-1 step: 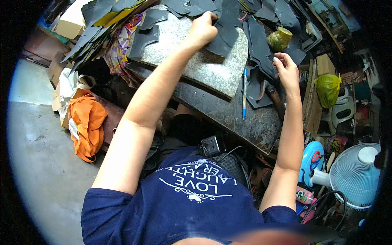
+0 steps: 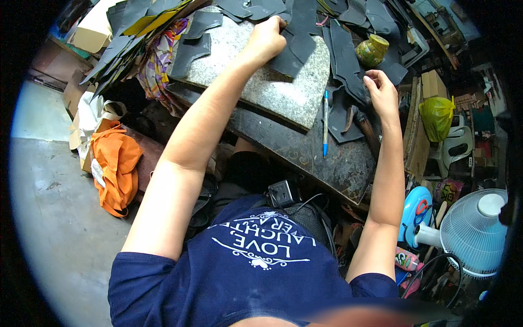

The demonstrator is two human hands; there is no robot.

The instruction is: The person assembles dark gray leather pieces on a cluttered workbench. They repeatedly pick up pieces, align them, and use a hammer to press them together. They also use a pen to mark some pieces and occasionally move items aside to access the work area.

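My left hand (image 2: pixel 267 39) is closed at the left edge of a black sheet piece (image 2: pixel 297 52) of leather-like material, over a speckled stone slab (image 2: pixel 305 101). Two smaller black cut pieces (image 2: pixel 192 54) lie on the slab's left side. To the right, my right hand (image 2: pixel 383 94) hovers by a stack of long black strips (image 2: pixel 342 57), its fingers curled with the thumb close to them. Whatever its fingertips may hold is too small to make out. A blue-and-white pen (image 2: pixel 326 122) lies between the slab and a wooden-handled tool (image 2: pixel 368 131).
A yellow-green jar (image 2: pixel 372 50) stands among black pieces beyond my right hand. Layered black sheets (image 2: pixel 125 46) and a patterned cloth (image 2: pixel 158 76) sit at the left. An orange bag (image 2: pixel 115 166) is near the floor; a fan (image 2: pixel 471 234) stands at the right.
The black sheet piece and my left hand have shifted slightly to the left across the slab. My right hand stays nearly where it was.
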